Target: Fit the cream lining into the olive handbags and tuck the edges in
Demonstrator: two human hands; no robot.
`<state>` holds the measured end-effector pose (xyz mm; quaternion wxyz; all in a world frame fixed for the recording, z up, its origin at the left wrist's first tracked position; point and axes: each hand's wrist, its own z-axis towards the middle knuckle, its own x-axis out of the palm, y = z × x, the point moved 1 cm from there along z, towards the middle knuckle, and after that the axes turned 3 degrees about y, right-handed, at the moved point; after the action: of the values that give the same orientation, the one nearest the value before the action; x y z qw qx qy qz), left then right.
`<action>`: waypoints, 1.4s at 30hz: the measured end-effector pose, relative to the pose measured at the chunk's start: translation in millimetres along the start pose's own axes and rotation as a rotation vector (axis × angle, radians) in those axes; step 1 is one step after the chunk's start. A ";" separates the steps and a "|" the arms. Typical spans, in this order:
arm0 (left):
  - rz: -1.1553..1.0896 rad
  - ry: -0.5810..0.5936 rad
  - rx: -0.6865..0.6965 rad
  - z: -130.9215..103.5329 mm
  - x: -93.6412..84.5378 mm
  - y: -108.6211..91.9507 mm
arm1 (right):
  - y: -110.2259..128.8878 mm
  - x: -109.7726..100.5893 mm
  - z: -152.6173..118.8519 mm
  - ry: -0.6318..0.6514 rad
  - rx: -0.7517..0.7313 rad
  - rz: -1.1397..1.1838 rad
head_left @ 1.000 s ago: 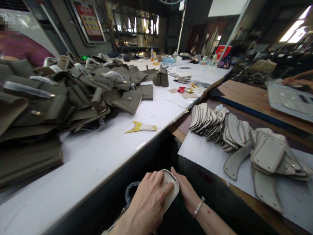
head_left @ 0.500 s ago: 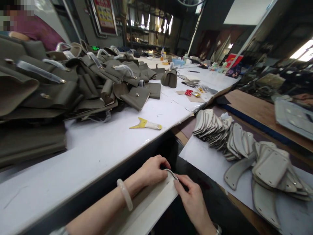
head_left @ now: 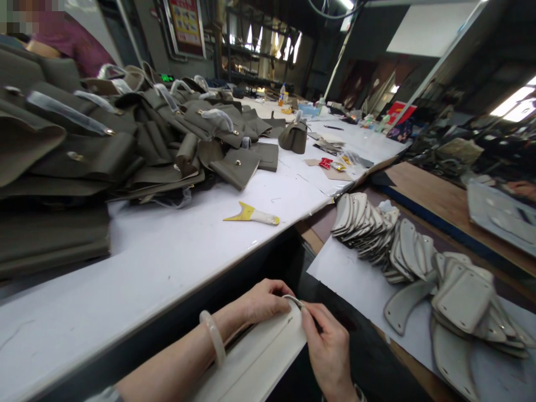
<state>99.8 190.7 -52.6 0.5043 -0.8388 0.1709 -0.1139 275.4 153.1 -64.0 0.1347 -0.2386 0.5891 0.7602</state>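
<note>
Low in the middle, an off-white leather bag piece (head_left: 263,357) with a seam line along it lies at an angle below the table edge. My left hand (head_left: 268,301) is closed on its far end, fingers curled over the rim; a pale bangle is on that wrist. My right hand (head_left: 329,340) pinches the same curved edge from the right, thumb against the pale face. Between the two hands a thin raised strip of the edge shows. My left forearm hides part of the piece. A yellow forked tool with a whitish handle (head_left: 251,214) lies on the table beyond.
Dark olive bags (head_left: 167,139) with plastic-wrapped handles are heaped on the left of the white table (head_left: 138,290). At right, curved grey leather pieces (head_left: 460,290) are stacked on a lower surface. A person (head_left: 71,36) is at the far left.
The view has tilted slightly, and both hands appear a little lower. The bag piece has turned, showing more of its pale face. My right hand's fingers have closed in on the edge.
</note>
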 end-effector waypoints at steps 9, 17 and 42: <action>0.013 -0.011 0.029 1.0 0.4 6.7 | 4.7 -0.8 -7.6 0.053 -0.085 -0.043; 0.030 0.006 0.031 -4.2 1.6 1.3 | 8.1 -19.4 5.5 0.251 0.367 0.373; 0.017 0.094 0.057 -2.6 -3.4 8.7 | 12.9 -9.6 14.0 0.550 0.628 0.838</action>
<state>94.3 186.1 -59.1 0.5204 -0.8163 0.1982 -0.1534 274.4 163.8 -45.6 -0.2705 -0.1229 0.8432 0.4481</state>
